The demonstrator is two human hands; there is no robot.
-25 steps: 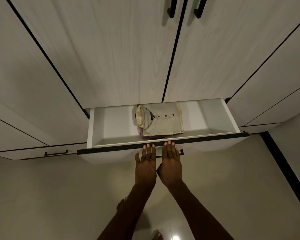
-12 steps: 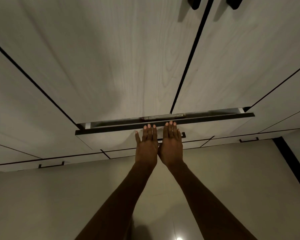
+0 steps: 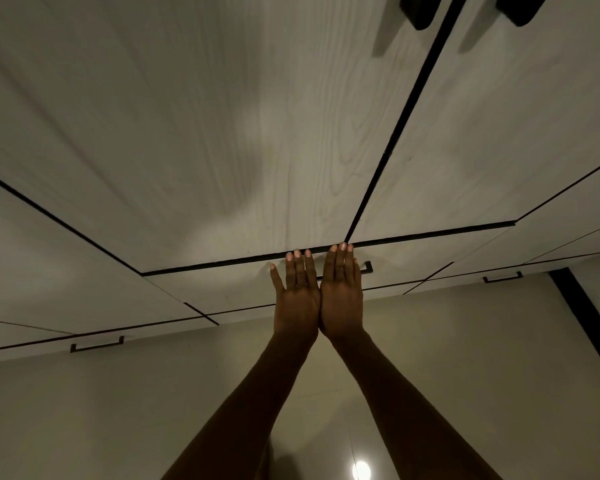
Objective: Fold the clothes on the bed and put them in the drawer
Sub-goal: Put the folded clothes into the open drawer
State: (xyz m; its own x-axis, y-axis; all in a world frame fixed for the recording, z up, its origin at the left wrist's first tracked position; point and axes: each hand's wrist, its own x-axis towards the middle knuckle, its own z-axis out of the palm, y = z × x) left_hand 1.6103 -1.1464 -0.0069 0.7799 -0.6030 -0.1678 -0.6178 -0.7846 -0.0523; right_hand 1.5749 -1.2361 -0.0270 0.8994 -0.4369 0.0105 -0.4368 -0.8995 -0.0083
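I see both flat hands, left grip (image 3: 297, 299) and right grip (image 3: 342, 296), fingers straight, pressing the drawer (image 3: 222, 289) front, hiding most of its handle (image 3: 367, 268); no writing shows.

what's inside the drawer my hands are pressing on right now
Nothing inside shows. The drawer is pushed in, its front level with the neighbouring panels, so its contents are hidden. Left hand and right hand lie flat on its front, covering most of the handle.

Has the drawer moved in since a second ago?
Yes. The drawer has slid fully in, its front now flush under the wardrobe doors, with both hands flat on it.
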